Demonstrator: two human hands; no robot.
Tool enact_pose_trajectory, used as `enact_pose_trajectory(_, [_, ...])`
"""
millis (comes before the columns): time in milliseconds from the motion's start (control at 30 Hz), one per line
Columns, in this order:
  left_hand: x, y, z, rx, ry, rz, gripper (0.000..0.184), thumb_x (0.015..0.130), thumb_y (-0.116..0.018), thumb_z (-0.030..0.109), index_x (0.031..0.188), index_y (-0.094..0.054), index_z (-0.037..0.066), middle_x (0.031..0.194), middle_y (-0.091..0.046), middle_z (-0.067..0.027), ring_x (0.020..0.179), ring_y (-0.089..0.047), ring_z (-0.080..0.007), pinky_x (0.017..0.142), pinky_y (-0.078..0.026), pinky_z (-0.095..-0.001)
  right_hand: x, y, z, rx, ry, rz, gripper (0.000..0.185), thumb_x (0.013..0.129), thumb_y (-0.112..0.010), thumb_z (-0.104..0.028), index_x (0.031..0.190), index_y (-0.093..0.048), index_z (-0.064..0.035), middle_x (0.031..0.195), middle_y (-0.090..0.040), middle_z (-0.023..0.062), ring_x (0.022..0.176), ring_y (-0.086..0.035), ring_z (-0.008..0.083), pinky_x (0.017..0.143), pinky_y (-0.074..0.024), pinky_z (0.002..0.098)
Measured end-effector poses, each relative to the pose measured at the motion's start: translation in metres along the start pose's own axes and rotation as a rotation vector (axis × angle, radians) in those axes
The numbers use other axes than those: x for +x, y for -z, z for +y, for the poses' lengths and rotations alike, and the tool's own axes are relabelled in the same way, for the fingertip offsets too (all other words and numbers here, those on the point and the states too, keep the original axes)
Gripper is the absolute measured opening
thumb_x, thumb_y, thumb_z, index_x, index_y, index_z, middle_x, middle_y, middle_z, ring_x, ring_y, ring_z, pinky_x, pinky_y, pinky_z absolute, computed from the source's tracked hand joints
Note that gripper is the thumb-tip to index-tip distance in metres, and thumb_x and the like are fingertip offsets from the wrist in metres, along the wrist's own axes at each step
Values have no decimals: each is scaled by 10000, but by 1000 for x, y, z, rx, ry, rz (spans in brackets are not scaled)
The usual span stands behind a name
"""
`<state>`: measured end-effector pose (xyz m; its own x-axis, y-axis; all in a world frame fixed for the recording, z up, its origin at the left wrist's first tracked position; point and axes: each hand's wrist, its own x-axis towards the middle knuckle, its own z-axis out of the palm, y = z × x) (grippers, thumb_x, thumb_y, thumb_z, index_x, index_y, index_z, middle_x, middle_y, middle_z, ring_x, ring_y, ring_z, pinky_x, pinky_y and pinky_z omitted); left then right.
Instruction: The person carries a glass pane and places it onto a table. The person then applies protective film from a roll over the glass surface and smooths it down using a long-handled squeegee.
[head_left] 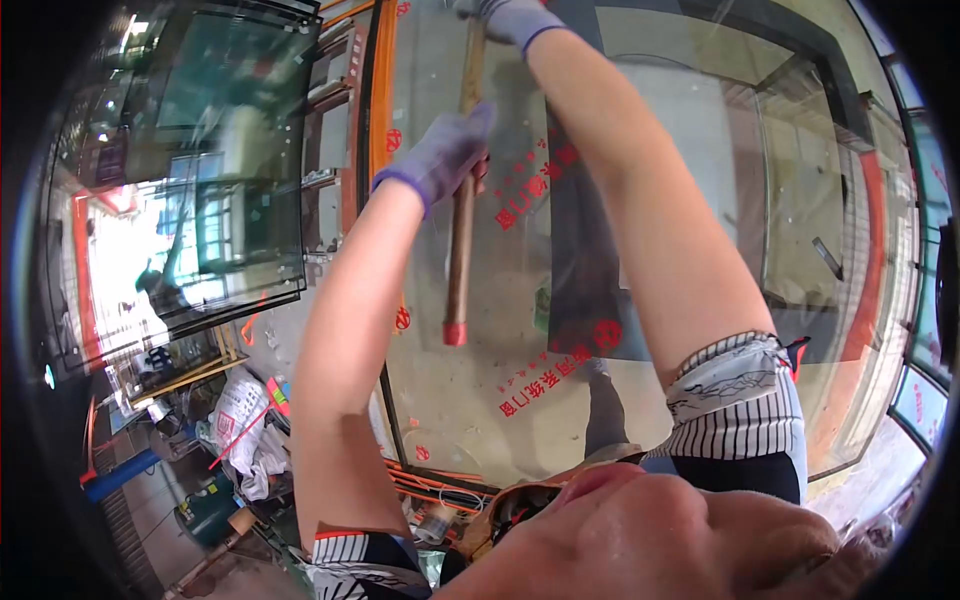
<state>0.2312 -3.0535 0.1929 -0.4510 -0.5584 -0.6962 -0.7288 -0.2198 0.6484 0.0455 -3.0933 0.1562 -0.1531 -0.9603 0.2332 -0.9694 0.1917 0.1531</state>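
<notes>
A long brown wooden handle (460,240) with a red end runs up and down the view, over a large glass pane (470,410) with red printed lettering. My left hand (445,150), in a purple-grey glove, is closed around its middle. At the top edge, my gloved right hand (515,20) closes on the upper end. Part of that hand is cut off, and whatever tops the handle is out of view. A dark-bordered panel (585,240) shows behind or through the glass, under my right forearm.
To the left stands a dark-framed glass panel (215,200) with bright reflections. An orange strip (383,80) runs along the pane's left edge. At lower left lie a white sack (240,415), a green machine (207,510) and a blue cylinder (122,474). Orange rods (440,478) lie below the pane.
</notes>
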Motion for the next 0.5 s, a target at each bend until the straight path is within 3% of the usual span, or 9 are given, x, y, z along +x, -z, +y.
enact_pose_trajectory(100, [7, -26, -8, 54, -2, -17, 471, 832, -466, 485, 706, -427, 32, 475, -397, -59, 369, -433, -183, 363, -397, -335, -21, -21, 33, 477, 1, 77, 236, 778, -635, -249, 969, -592, -117, 1083, -546, 72, 1169, -389, 146, 912, -328, 387])
enact_pose_trajectory(200, [-10, -37, -33, 82, -33, -63, 475, 828, -460, 497, 725, -432, 35, 485, -401, -54, 362, -430, -173, 357, -394, -328, -54, -41, 23, 222, -26, 179, 306, 766, -532, -153, 1048, -552, -272, 1093, -534, -2, 1122, -438, 196, 1016, -246, 386])
enact_pose_trajectory(233, [-24, -38, -48, 86, -48, -89, 473, 825, -459, 504, 744, -436, 39, 491, -403, -49, 357, -427, -165, 351, -391, -321, -67, -38, 17, 212, -27, 181, 306, 766, -532, -153, 1048, -552, -272, 1093, -534, -2, 1122, -438, 196, 1016, -246, 386])
enact_pose_trajectory(300, [-66, -37, -81, 44, -160, -122, 456, 820, -469, 506, 767, -441, 53, 500, -407, -38, 347, -418, -149, 335, -378, -309, -103, -19, -1, 185, 125, 107, 410, 653, -634, -160, 1046, -538, -228, 1087, -531, 38, 1133, -434, 239, 1014, -268, 385])
enact_pose_trajectory(400, [-140, -30, -135, 98, -24, 7, 423, 827, -470, 478, 792, -453, 57, 516, -441, -49, 361, -435, -151, 335, -369, -318, -146, 23, -28, 387, 305, -23, 506, 615, -657, -183, 1099, -518, -236, 1060, -545, 33, 1099, -448, 236, 1003, -270, 370])
enact_pose_trajectory(500, [-242, -14, -189, 201, 35, 0, 391, 846, -494, 415, 831, -469, 26, 545, -478, -73, 415, -484, -167, 388, -398, -334, -165, 37, -36, 299, 253, -90, 457, 607, -653, -203, 1051, -543, -223, 994, -569, 38, 1029, -484, 243, 953, -317, 362])
